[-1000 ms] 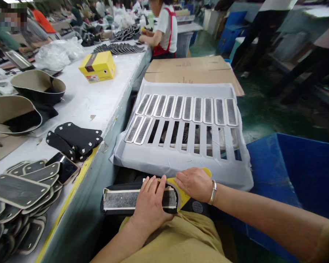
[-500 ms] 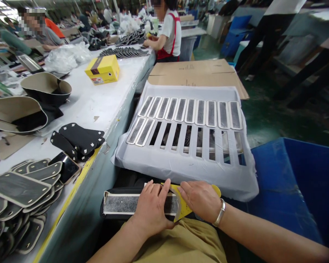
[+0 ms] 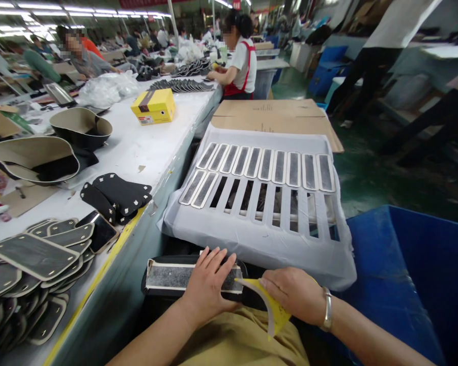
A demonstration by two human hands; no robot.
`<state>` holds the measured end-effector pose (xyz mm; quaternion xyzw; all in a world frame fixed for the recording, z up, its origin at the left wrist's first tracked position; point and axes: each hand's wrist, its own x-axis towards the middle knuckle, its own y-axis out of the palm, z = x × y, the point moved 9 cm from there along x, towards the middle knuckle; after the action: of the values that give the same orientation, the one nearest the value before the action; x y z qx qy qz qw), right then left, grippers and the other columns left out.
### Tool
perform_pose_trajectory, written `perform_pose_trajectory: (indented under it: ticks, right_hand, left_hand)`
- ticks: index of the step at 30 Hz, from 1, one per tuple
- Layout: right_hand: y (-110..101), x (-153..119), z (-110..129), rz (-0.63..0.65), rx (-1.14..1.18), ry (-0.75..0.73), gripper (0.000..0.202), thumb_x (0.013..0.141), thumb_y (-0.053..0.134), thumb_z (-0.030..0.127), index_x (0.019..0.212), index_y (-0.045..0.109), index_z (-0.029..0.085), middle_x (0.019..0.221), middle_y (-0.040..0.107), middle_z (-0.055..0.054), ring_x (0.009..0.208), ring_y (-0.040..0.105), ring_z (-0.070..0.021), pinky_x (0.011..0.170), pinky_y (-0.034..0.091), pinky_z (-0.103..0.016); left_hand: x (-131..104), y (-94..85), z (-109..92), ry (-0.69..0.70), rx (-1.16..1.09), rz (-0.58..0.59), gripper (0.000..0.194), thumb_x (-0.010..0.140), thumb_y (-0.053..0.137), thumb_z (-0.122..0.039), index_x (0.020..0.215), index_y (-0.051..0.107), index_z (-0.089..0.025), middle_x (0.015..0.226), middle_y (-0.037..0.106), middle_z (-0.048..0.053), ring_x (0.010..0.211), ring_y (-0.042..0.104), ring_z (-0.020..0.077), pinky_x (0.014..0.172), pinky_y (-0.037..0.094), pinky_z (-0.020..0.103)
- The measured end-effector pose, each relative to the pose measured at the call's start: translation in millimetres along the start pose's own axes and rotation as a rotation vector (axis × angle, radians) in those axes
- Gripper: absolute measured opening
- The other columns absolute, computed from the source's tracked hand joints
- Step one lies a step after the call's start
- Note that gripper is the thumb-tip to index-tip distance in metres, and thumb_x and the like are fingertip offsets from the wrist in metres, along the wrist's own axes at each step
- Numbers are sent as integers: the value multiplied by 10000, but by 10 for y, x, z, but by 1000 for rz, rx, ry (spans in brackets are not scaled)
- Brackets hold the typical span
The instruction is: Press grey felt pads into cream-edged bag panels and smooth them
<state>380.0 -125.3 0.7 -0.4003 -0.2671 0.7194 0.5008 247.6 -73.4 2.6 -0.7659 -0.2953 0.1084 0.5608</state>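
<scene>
A dark padded piece (image 3: 254, 297) lies across my lap, with a grey speckled strip (image 3: 168, 276) framed in white along its top. My left hand (image 3: 209, 292) rests on the strip, fingers stretched over its far edge and the thumb by the near edge. Just right of the strip's end, my right hand (image 3: 295, 296) is closed on a yellow scraper (image 3: 277, 314) with a pale curved edge. The scraper is tilted, and its upper tip is close to the strip's right end; I cannot tell whether they touch. A bracelet circles my right wrist.
Ahead stands a grey slotted frame (image 3: 248, 234) holding white-edged strips (image 3: 265, 163). Cardboard (image 3: 267, 116) lies behind it. At right is a blue bin (image 3: 389, 274). The left table bears stacked grey panels (image 3: 34, 256), a phone (image 3: 99, 231) and a yellow box (image 3: 154, 107). Several people work beyond.
My right hand has drawn the scraper right and down, off the strip's end, and tilted it. The left hand stays on the strip. My view has tipped up slightly.
</scene>
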Motion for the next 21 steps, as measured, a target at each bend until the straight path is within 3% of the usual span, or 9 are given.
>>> perform_pose_trajectory:
  ticks: [4,7,9,12,14,21]
  right_hand:
    - [-206,-93,-146,-118,674,-44,555,874,270,618,1042,579,190,730,508,-20,620,433,-139,600,345,-282]
    - [-292,-51,-10,-205,1196,-203,757,723,406,757,1259,450,224,787,415,-8,599,333,-124,581,331,-289]
    - [-360,44,111,-326,1414,-266,756,667,555,708,1248,461,233,774,373,3,586,291,-112,554,307,-279]
    - [-455,241,254,-577,1534,-287,491,749,616,501,1144,532,222,663,302,39,531,238,-95,497,246,-256]
    - [-456,403,333,-653,1563,-280,360,790,590,420,1081,555,210,610,264,57,493,209,-85,464,210,-245]
    - [-279,847,354,-512,1593,-190,279,821,538,409,967,566,173,526,203,95,429,144,-63,414,149,-217]
  left_hand:
    - [-12,14,7,22,16,39,844,590,672,-580,1304,442,-193,1325,487,96,1226,400,308,1084,191,506]
    - [-2,84,-54,48,83,127,850,636,620,-629,1326,413,-180,1353,458,96,1230,386,318,1066,223,497]
    - [7,139,-104,63,161,197,867,674,574,-654,1343,387,-135,1363,437,131,1226,387,323,1046,261,475]
    - [5,186,-164,96,279,256,870,715,545,-643,1340,377,-61,1357,421,195,1215,398,334,1028,287,454]
    - [-14,165,-187,132,311,219,844,735,533,-632,1324,396,-43,1347,430,206,1209,410,336,1027,291,451]
    - [-128,14,-131,213,230,-69,741,771,481,-634,1240,501,-60,1292,501,194,1225,422,317,1028,321,459]
